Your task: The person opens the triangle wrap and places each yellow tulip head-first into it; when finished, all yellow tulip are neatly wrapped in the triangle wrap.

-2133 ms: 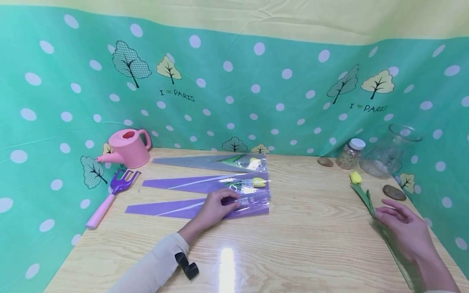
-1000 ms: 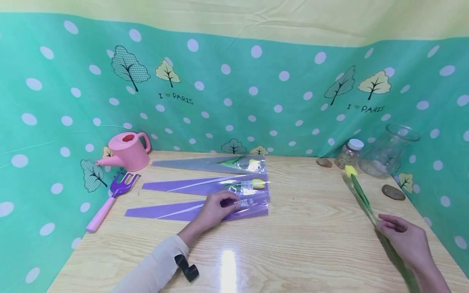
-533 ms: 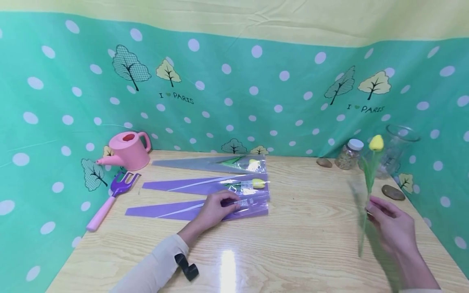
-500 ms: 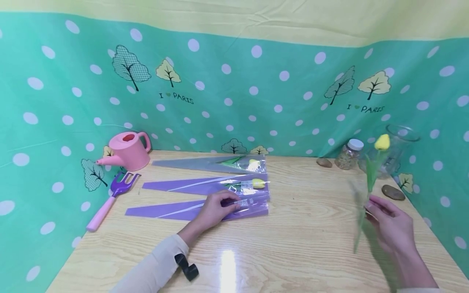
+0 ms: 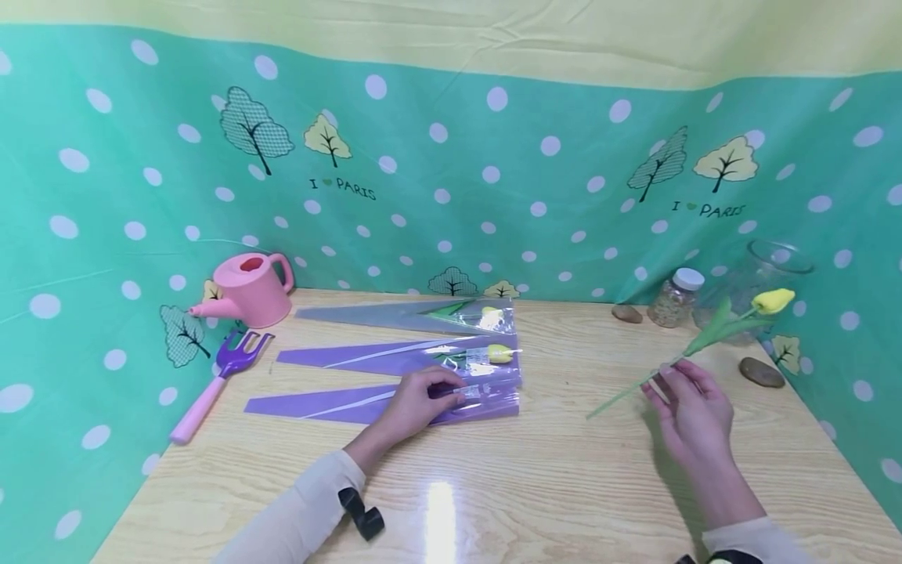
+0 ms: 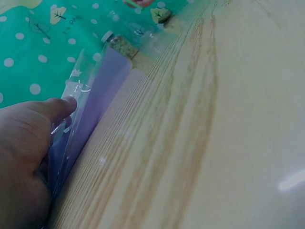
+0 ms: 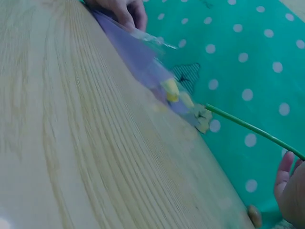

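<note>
In the head view my right hand (image 5: 694, 415) pinches the thin green stem of an artificial yellow tulip (image 5: 773, 301). The tulip is tilted, its head up to the right and the stem's end pointing down left above the table. My left hand (image 5: 423, 395) pinches the clear film of the nearest purple flower sleeve (image 5: 310, 401); no flower head shows in it. Behind it lie a second purple sleeve (image 5: 338, 358) with a yellow tulip (image 5: 500, 354) inside, and a greyish sleeve (image 5: 352, 313) with a paler one. The left wrist view shows my thumb (image 6: 62, 107) against the film.
A glass vase (image 5: 778, 254) stands at the back right, partly behind the tulip. Near it are a white-lidded jar (image 5: 672, 299) and brown stones (image 5: 762, 372). On the left are a pink watering can (image 5: 254, 290) and a purple garden fork (image 5: 221, 376). A dotted curtain (image 5: 451, 157) closes the back.
My right hand has lifted the tulip and moved left. The tulip has turned from leaning left, through upright, to leaning right. My left hand and the sleeves have stayed put.
</note>
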A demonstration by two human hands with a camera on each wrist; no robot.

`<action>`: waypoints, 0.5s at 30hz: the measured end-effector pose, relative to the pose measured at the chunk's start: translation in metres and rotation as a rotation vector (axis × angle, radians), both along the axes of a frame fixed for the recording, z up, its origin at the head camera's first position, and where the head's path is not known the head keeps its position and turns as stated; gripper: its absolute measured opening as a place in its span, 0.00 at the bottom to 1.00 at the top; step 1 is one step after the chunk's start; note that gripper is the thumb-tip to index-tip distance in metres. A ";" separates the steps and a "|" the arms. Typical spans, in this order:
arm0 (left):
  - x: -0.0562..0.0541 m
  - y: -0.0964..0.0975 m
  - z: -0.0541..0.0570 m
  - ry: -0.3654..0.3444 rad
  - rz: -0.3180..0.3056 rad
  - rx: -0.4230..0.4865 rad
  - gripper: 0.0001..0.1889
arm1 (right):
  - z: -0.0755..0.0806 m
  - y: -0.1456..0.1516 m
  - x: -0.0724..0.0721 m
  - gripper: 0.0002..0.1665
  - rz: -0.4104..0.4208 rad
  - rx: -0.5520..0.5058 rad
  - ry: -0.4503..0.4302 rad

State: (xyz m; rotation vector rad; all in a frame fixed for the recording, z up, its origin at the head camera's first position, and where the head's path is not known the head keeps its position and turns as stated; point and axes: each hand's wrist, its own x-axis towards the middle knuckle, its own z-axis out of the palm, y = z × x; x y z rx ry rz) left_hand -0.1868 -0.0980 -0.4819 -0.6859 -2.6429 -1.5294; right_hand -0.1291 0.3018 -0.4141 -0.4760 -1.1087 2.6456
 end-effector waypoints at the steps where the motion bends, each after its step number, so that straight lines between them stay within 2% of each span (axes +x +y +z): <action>1: 0.000 0.000 0.000 0.000 -0.001 0.000 0.11 | 0.000 -0.005 -0.002 0.14 -0.022 -0.011 -0.016; 8: 0.001 0.001 -0.001 0.009 -0.002 0.003 0.11 | -0.007 -0.039 -0.016 0.17 -0.134 -0.037 -0.130; 15: 0.001 0.001 0.001 0.009 0.005 -0.004 0.12 | -0.019 -0.070 -0.022 0.17 -0.171 0.004 -0.137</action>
